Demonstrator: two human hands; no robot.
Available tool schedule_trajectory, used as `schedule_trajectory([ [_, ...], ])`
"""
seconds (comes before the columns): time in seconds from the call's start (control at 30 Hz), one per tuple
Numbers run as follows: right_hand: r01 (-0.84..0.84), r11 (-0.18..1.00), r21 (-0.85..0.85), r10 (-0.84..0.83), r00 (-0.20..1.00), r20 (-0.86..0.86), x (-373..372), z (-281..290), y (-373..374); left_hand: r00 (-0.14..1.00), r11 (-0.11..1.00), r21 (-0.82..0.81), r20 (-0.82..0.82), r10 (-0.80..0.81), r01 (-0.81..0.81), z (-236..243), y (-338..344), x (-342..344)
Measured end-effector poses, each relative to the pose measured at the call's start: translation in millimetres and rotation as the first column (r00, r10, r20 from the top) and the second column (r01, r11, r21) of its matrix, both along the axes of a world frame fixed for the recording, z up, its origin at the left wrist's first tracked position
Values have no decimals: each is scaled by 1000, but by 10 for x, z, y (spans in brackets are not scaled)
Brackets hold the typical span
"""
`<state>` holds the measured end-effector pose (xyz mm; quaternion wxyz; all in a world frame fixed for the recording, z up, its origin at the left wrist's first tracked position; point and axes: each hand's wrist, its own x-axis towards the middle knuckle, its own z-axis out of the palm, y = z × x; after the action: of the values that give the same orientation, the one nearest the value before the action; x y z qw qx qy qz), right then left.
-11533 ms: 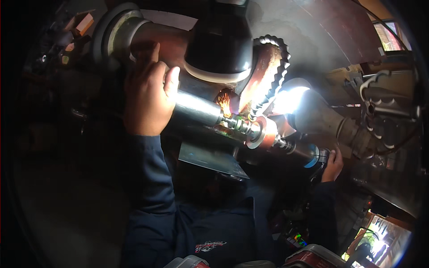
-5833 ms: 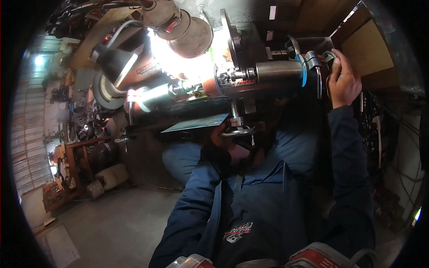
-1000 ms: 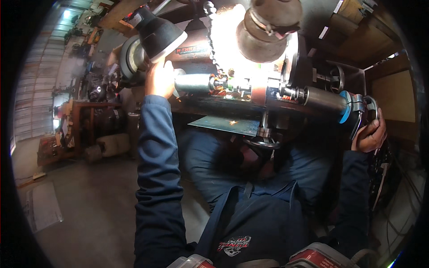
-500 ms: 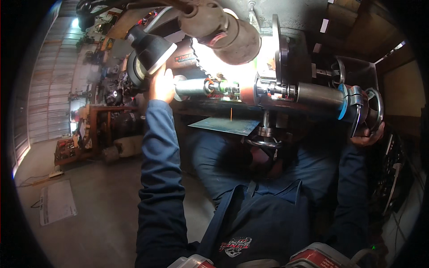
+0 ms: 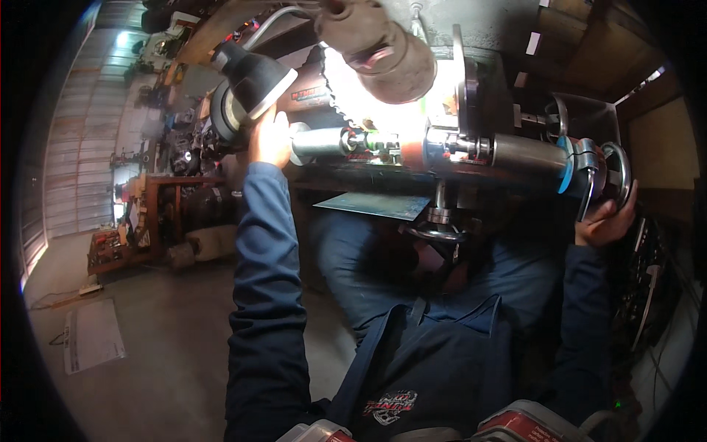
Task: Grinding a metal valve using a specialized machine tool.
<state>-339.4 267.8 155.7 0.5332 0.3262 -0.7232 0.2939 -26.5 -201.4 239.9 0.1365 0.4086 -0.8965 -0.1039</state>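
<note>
My right hand (image 5: pixel 610 218) is wrapped round the lower rim of a metal handwheel (image 5: pixel 623 180) at the right end of a lathe-like machine. A clamp with a lever (image 5: pixel 585 173) and a blue ring (image 5: pixel 566 166) sit just beside that wheel. At the machine's left end, my left hand (image 5: pixel 271 141) is raised against the end of a silver cylinder (image 5: pixel 320 142), its thumb upright below a black lamp (image 5: pixel 254 81). Its other fingers are hidden. Between the hands, a small shaft assembly (image 5: pixel 379 146) is held in line, brightly lit.
A brown jointed lamp head (image 5: pixel 398 70) hangs over the middle. A flat metal plate (image 5: pixel 372 206) juts out below the shaft, with a second handwheel (image 5: pixel 436 233) right of it, near my knees. A wooden bench (image 5: pixel 151 214) stands at the left.
My right hand has moved up slightly around the handwheel's rim. A thin orange streak above the flat plate is gone. The view has shifted a little; my left hand keeps its place.
</note>
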Motion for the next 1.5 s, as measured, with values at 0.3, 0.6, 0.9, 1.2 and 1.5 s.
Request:
schedule_trajectory([
  [0.3,-81,894,440,-251,724,643,-315,796,-55,997,995,85,67,40,-46,154,249,-142],
  [0.6,-13,911,413,-271,735,622,-314,706,-58,987,1000,-23,-160,9,-13,32,210,-143],
  [0.9,44,995,90,-62,976,209,-70,207,2,986,990,94,-118,115,-104,45,183,-116],
  [1.2,-3,980,200,41,982,-185,-209,-17,185,996,999,-39,-85,-39,36,-20,104,-83],
  [1.5,-155,863,480,-210,755,621,-306,794,3,996,997,67,-76,41,-36,120,247,-164],
])
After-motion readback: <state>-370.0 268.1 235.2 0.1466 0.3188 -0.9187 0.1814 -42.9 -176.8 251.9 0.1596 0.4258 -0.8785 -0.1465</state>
